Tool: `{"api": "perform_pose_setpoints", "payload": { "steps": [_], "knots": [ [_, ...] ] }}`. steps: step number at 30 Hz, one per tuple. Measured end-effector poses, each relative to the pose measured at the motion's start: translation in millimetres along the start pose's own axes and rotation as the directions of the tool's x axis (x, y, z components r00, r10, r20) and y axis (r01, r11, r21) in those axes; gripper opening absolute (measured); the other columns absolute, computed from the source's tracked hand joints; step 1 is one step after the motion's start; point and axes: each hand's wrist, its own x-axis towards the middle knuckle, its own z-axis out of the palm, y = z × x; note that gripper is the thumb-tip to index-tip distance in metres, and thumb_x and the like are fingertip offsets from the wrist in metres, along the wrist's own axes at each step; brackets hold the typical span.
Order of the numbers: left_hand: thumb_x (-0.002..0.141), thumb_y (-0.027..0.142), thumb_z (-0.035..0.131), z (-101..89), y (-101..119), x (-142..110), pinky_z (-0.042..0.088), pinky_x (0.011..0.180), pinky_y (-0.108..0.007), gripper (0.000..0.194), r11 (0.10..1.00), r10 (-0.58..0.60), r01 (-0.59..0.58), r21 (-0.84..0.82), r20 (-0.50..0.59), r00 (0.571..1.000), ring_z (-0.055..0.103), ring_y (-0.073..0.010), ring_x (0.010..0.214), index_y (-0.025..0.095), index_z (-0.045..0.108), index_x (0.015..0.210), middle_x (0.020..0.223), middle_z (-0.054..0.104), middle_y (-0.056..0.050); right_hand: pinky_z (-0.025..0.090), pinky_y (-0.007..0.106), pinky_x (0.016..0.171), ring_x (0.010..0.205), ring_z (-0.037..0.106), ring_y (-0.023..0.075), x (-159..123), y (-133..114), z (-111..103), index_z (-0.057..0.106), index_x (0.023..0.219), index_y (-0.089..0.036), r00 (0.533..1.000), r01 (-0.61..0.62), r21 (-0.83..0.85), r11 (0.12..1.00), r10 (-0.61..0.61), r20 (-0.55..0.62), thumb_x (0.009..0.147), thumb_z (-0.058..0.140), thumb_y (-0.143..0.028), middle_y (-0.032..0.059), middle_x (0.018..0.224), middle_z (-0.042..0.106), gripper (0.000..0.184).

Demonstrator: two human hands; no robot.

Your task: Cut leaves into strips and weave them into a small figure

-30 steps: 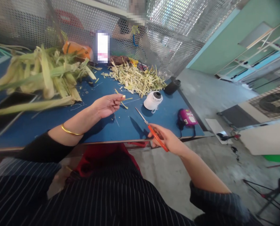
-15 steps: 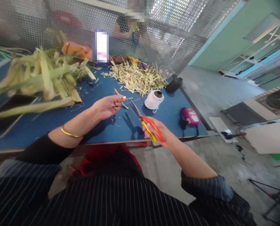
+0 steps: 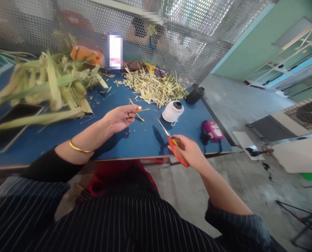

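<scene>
Over the blue table (image 3: 114, 147), my left hand (image 3: 120, 118) pinches a small piece of yellow-green plant strips (image 3: 140, 117), whose thin ends stick out past the fingertips. My right hand (image 3: 187, 149) grips scissors (image 3: 174, 144) with red and yellow handles, near the table's front edge. Their blades look closed and point up and to the left, apart from the strips. A cone of white thread (image 3: 172, 112) stands just beyond the scissors. Behind it lies a heap of shredded plant strips (image 3: 156, 87).
A pile of long pale green stalks (image 3: 51, 84) covers the left side, partly over a dark flat tray or screen (image 3: 16, 120). An orange object (image 3: 87, 55) lies behind it. At right are a black cone (image 3: 195, 95) and a purple device (image 3: 212, 131). Perforated metal (image 3: 195, 42) borders the back.
My right hand has drawn the scissors back to the right and slightly down, away from the strips, and turned them. My left hand stays nearly in place, still pinching the strips.
</scene>
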Motion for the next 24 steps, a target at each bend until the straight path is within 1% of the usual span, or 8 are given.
{"api": "perform_pose_setpoints", "payload": {
  "steps": [3, 5, 9, 12, 15, 18, 21, 24],
  "knots": [
    [0.076, 0.003, 0.061, 0.9, 1.5, -2.2, 0.032, 0.04, -0.013, 0.008, 0.998, -0.032, 0.035, -0.051, 0.051, 0.998, 0.037, 0.0005, 0.041, 0.009, 0.06, 0.071, 0.069, 0.062, -0.004, 0.049, 0.038, 0.079, 0.091, 0.067, 0.0274, 16.4, -5.1, 5.5, 0.055, 0.119, -0.018, 0.993, -0.01, -0.412, 0.911, -0.039, -0.111, 0.08, 0.061, -0.036, 0.0103, 0.097, 0.07, 0.044],
    [0.075, 0.001, 0.06, 0.1, 3.1, -3.3, 0.032, 0.04, -0.013, 0.007, 0.996, -0.055, 0.061, -0.066, 0.101, 0.993, 0.036, 0.001, 0.041, 0.008, 0.06, 0.072, 0.07, 0.062, -0.003, 0.049, 0.038, 0.074, 0.087, 0.068, 0.0298, 34.3, -12.7, 14.5, 0.053, 0.121, -0.015, 0.988, 0.036, -0.572, 0.819, -0.117, -0.105, 0.083, 0.057, -0.038, 0.0132, 0.098, 0.07, 0.045],
    [0.075, 0.001, 0.06, -4.2, 7.1, -3.6, 0.033, 0.041, -0.014, 0.006, 0.993, -0.073, 0.09, -0.081, 0.197, 0.978, 0.037, 0.0005, 0.042, 0.006, 0.061, 0.072, 0.069, 0.059, -0.002, 0.047, 0.035, 0.063, 0.078, 0.067, 0.0294, 64.8, -30.2, 31.2, 0.057, 0.112, -0.011, 0.971, 0.067, -0.738, 0.672, -0.213, -0.106, 0.085, 0.057, -0.035, 0.0178, 0.095, 0.067, 0.036],
    [0.075, 0.001, 0.06, -6.0, 9.5, -3.6, 0.033, 0.041, -0.013, 0.006, 0.993, -0.066, 0.085, -0.079, 0.221, 0.973, 0.037, 0.0007, 0.043, 0.006, 0.061, 0.072, 0.07, 0.059, -0.002, 0.046, 0.036, 0.065, 0.086, 0.063, 0.0299, 75.0, -43.4, 34.4, 0.063, 0.1, -0.01, 0.928, 0.148, -0.781, 0.606, -0.358, -0.102, 0.085, 0.057, -0.032, 0.0201, 0.099, 0.063, 0.027],
    [0.075, 0.002, 0.062, -5.3, 11.3, -3.9, 0.032, 0.04, -0.012, 0.005, 0.998, -0.026, 0.034, -0.046, 0.183, 0.983, 0.036, 0.0011, 0.043, 0.007, 0.062, 0.071, 0.071, 0.06, -0.003, 0.047, 0.036, 0.071, 0.087, 0.062, 0.025, 84.4, -57.3, 32.9, 0.065, 0.102, -0.015, 0.849, 0.303, -0.634, 0.712, -0.504, -0.16, 0.088, 0.055, -0.029, 0.0132, 0.098, 0.064, 0.023],
    [0.071, 0.005, 0.067, -4.2, 12.3, -3.1, 0.029, 0.039, -0.012, 0.005, 0.991, 0.111, -0.116, 0.072, 0.07, 0.991, 0.036, 0.0003, 0.044, 0.008, 0.064, 0.069, 0.068, 0.059, -0.002, 0.048, 0.032, 0.075, 0.082, 0.062, 0.0173, 100.5, -72.2, 34.5, 0.065, 0.102, -0.018, 0.806, 0.461, -0.209, 0.863, -0.505, -0.308, 0.087, 0.057, -0.033, 0.0057, 0.094, 0.066, 0.023],
    [0.069, 0.01, 0.072, -4.6, 11.3, -0.9, 0.027, 0.04, -0.013, 0.009, 0.923, 0.327, -0.308, 0.232, -0.047, 0.944, 0.035, -0.0016, 0.045, 0.011, 0.065, 0.064, 0.055, 0.05, 0.002, 0.05, 0.029, 0.072, 0.075, 0.063, 0.0137, 118.1, -86.6, 42.4, 0.066, 0.098, -0.017, 0.862, 0.494, 0.256, 0.831, -0.43, -0.268, 0.08, 0.064, -0.043, 0.0018, 0.084, 0.067, 0.031],
    [0.068, 0.013, 0.074, -6.4, 7.3, 1.6, 0.028, 0.043, -0.016, 0.01, 0.852, 0.456, -0.412, 0.324, -0.072, 0.887, 0.035, -0.0029, 0.045, 0.012, 0.065, 0.064, 0.052, 0.048, 0.003, 0.051, 0.027, 0.067, 0.069, 0.063, 0.012, 128.6, -95.9, 54.3, 0.067, 0.091, -0.017, 0.916, 0.395, 0.492, 0.776, -0.377, -0.139, 0.073, 0.07, -0.046, -0.0003, 0.075, 0.067, 0.033]
  ]
}}
